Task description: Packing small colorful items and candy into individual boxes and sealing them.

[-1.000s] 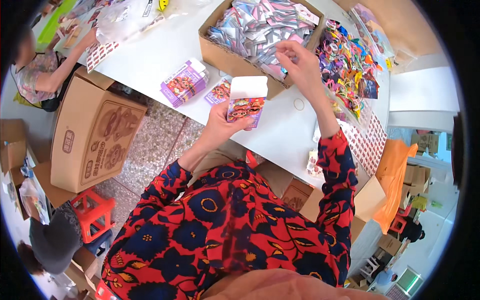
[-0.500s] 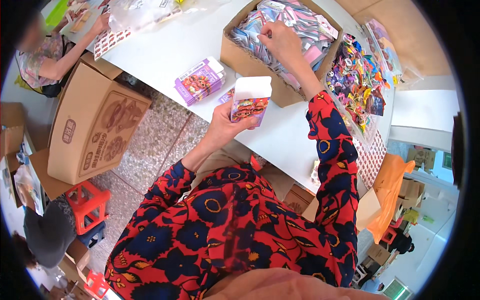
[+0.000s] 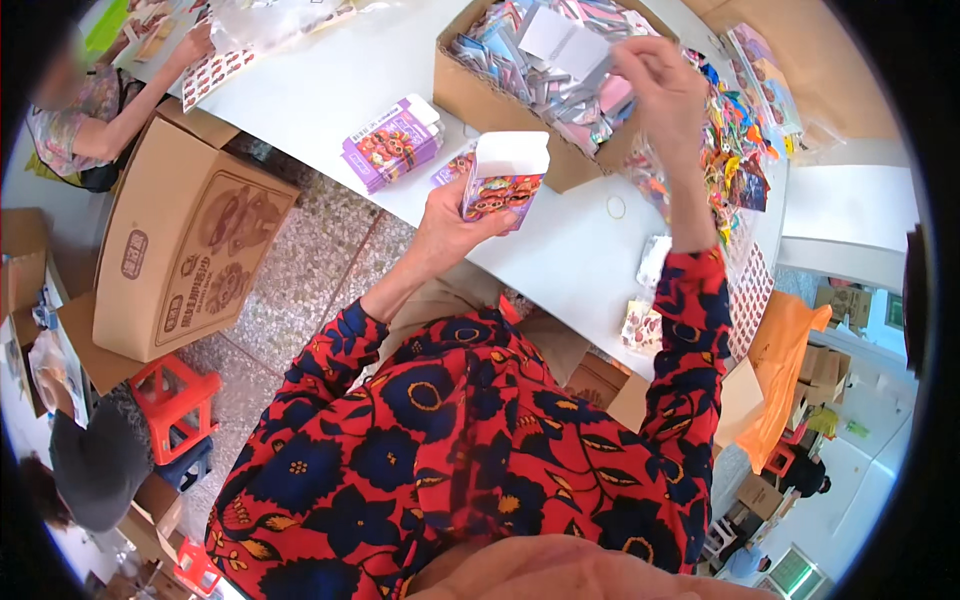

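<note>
My left hand (image 3: pixel 452 225) is wrapped round a small purple printed box (image 3: pixel 502 190), held upright with its white top flap raised. My right hand (image 3: pixel 665 95) is over the right edge of a brown carton (image 3: pixel 570 172), fingers curled; what they hold, if anything, does not show clearly. Inside that carton lie many small flat packets (image 3: pixel 500 60). A pale white-grey card (image 3: pixel 565 42) is above them, its right end close to my right fingertips; I cannot tell whether they touch. Left of my box stands a stack of similar purple boxes (image 3: pixel 392 145), with another purple box (image 3: pixel 453 168) partly hidden.
Colourful small toys (image 3: pixel 728 150) in clear plastic lie at the right, beside a sticker sheet (image 3: pixel 752 295). Small packets (image 3: pixel 643 322) rest near the table's front edge. A large cardboard box (image 3: pixel 190 260) and a red stool (image 3: pixel 172 405) are at left. Another person's arm (image 3: pixel 150 110) reaches onto the table.
My right hand has moved right from over the packets to the carton's right edge. The pale card now shows above the packets. My left hand still holds the purple box, raised slightly.
</note>
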{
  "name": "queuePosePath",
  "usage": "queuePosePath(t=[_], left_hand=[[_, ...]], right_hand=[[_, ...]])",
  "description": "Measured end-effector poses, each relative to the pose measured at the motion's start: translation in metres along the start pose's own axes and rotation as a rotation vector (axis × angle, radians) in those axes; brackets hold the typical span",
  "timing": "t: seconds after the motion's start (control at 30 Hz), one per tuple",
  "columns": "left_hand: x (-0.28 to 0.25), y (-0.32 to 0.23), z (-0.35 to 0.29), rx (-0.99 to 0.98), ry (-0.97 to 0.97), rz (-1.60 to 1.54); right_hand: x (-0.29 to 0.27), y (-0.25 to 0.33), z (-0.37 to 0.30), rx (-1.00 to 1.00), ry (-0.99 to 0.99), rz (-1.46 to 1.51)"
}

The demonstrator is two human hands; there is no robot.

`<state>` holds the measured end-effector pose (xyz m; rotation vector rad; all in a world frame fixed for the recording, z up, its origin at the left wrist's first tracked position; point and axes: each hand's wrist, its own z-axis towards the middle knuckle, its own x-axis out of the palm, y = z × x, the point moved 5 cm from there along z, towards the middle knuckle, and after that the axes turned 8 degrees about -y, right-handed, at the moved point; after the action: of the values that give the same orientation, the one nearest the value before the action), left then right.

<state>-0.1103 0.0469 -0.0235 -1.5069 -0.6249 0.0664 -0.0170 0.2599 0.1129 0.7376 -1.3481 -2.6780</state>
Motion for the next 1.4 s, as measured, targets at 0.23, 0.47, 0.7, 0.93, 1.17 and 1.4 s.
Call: queuePosePath(t=[0.23,0.47,0.7,0.93,1.17,1.4], left_hand=[[0.026,-0.006,-0.004,0.018,0.101,0.086],[0.053,-0.009,-0.011,0.089,0.162,0.295],[0.06,-0.005,-0.012,0.181,0.187,0.521],[0.067,-0.012,-0.015,0.272,0.192,0.59],[0.074,-0.023,-0.02,0.148,0.225,0.53],[0.073,0.0,-0.019,-0.083,0.267,0.182]], right_hand=[[-0.074,0.088,-0.051,-0.198,0.235,0.01],[-0.085,0.113,-0.089,-0.701,0.278,-0.352],[-0.081,0.129,-0.103,-0.852,0.382,-0.492],[-0.059,0.109,-0.121,-0.942,0.367,-0.573],[-0.042,0.097,-0.138,-0.967,0.32,-0.566],[-0.037,0.077,-0.142,-0.514,0.463,-0.367]])
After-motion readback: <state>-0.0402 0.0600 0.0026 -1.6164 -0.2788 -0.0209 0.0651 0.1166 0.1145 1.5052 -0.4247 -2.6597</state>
